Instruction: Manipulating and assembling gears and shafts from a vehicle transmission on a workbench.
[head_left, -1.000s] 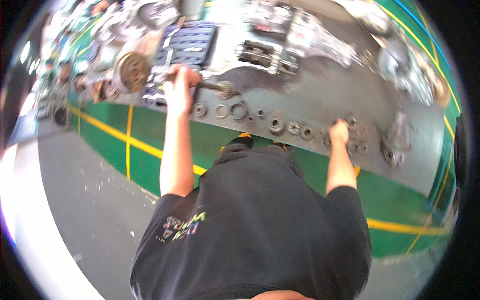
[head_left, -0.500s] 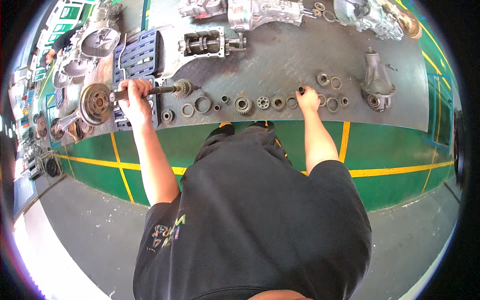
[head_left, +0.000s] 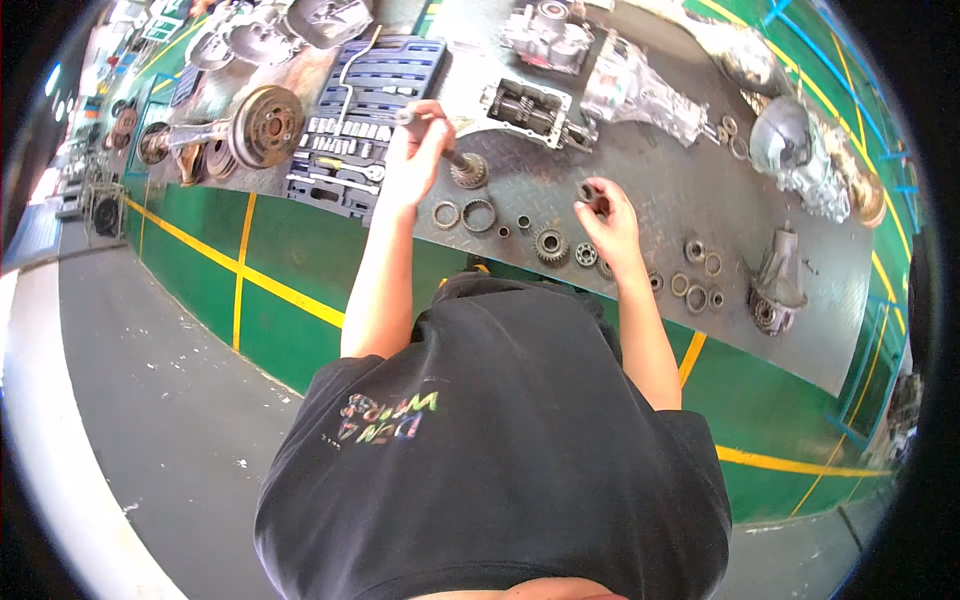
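Dark metal, one shaft (head_left: 453,157) with a toothed gear (head_left: 468,173) toward its lower end: we find it in the left hand (head_left: 412,160), near the front edge of the bench, slanting down to the right. The fingers curl round its upper part and the thumb closes against it. Whether the gear touches the bench or hangs above it, we cannot tell.

Dark metal, one small collar (head_left: 593,198): over the bench in the right hand (head_left: 615,228), pinched between thumb and fingers, partly covered by them.

Handling, as we judge it: shaft heavy for its length, stiff, weighted to the gear end, perhaps slick if oiled; best gripped round the plain part close to the gear, clear of the teeth. Collar light, rigid, easily dropped; best taken by its outer wall. Neither seems fragile, though we would spare the teeth any knocks.

Surface: one bench (head_left: 660,195), dark metal, scuffed. Along its front edge we count in a wide ring (head_left: 466,222) and a gear wheel (head_left: 539,247); farther back, an open blue tool case (head_left: 412,65) and an open gearbox (head_left: 530,112).

Room: green floor (head_left: 200,240), yellow lines (head_left: 290,293), grey floor (head_left: 170,400) behind
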